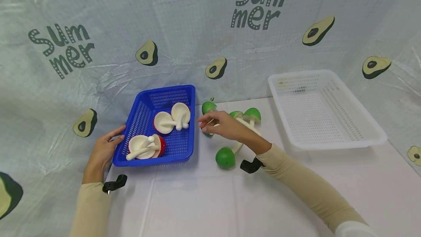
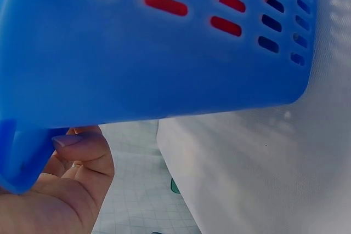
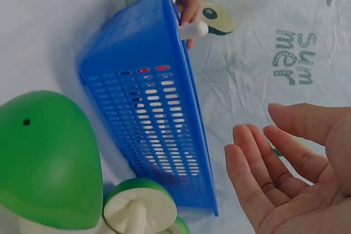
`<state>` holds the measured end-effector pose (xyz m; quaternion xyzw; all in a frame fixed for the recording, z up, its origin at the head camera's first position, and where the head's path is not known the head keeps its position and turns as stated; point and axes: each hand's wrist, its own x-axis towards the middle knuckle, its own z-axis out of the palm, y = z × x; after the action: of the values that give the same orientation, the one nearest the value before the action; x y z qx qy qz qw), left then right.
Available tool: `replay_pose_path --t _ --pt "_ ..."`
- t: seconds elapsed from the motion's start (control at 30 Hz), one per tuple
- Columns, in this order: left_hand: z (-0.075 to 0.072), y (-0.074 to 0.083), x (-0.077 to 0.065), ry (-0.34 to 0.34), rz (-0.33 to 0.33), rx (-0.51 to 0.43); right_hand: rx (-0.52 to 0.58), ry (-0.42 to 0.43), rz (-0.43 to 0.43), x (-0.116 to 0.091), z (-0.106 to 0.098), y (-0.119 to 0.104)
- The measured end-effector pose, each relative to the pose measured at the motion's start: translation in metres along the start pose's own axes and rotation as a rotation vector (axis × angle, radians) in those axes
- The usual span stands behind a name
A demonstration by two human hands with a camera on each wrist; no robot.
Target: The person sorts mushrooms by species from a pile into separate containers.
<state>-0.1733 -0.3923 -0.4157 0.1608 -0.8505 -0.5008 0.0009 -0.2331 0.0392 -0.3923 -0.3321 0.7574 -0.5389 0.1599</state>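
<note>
Now, the blue basket [image 1: 179, 144] holds four red-capped mushrooms [image 1: 163, 123]; the left hand [image 1: 102, 151] pinches its rim [image 1: 154, 161], the right hand [image 1: 227, 124] hovers beside, fingers [image 3: 249, 190] loosely apart.

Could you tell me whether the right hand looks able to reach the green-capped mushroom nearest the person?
Probably yes: the right hand holds nothing and is close by, and the green-capped mushroom lies on the table with its cap uncovered in the head view.

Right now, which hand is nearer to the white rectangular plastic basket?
Right. The right hand is left of the white basket; the left hand is farther left, holding the blue rectangular plastic basket.
</note>
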Motion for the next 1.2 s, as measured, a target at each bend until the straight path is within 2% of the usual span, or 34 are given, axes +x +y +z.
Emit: replay_pose_path --t 0.2,0.37,0.63,0.9,1.0,1.2 --pt "-0.002 0.001 0.001 -0.008 0.003 -0.013 0.022 0.018 0.038 -0.010 -0.012 -0.001" --pt "-0.002 0.002 0.002 -0.002 0.011 -0.013 0.030 0.033 0.026 -0.017 -0.019 0.002" --pt "0.000 0.002 0.000 0.031 0.023 0.070 0.058 0.053 0.056 -0.033 -0.034 -0.003" --pt "0.004 0.020 -0.003 0.123 -0.050 0.172 0.043 0.075 0.064 -0.048 -0.047 -0.005" --pt "0.007 0.030 -0.006 0.159 0.009 0.201 0.025 0.087 0.080 -0.054 -0.053 -0.005" --pt "0.016 0.054 -0.015 0.204 0.233 0.259 0.029 0.108 0.089 -0.068 -0.065 -0.003"
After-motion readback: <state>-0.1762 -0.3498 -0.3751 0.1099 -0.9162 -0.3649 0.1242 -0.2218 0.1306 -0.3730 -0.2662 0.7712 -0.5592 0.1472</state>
